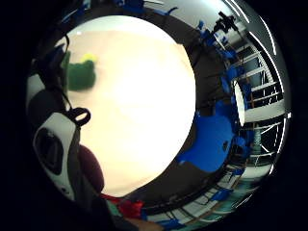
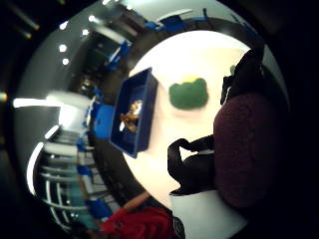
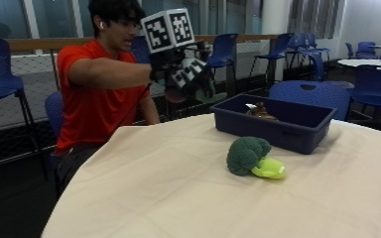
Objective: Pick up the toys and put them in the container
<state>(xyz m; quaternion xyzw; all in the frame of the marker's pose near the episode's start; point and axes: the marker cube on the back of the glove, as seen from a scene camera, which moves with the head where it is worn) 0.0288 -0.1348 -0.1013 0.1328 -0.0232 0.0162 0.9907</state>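
A person in an orange-red shirt [image 3: 95, 99] sits at a round table covered with a beige cloth [image 3: 177, 193] and raises the black-gloved right hand [image 3: 184, 79] up in the air, well above the tabletop. The fingers curl around a dark maroon soft toy [image 3: 176, 93]; in the thumb-side palm view the same maroon plush [image 2: 246, 149] fills the area right against the palm, with the glove's black straps wrapped beside it, and in the little-finger-side view a sliver of it [image 1: 91, 168] shows next to the white plastic of the glove.

Below and beyond the hand, farther along the table from the person, stands a dark blue rectangular plastic bin [image 3: 273, 121]. The hand with its toy hangs in the air near the bin's side nearest the person, not over the opening. A small brown toy [image 3: 260, 110] already lies inside the bin; the thumb-side view shows it as a brown and white shape [image 2: 130, 115] on the bin's floor.

On the cloth, lower than the hand and just beside the bin's near wall but apart from it, lies a green plush broccoli with a yellow-green stalk [image 3: 253, 157]. Both palm views show it resting on the tabletop, away from the hand [image 1: 81, 74] [image 2: 188, 93].

Blue chairs [image 3: 309, 96] stand around the table behind the bin.
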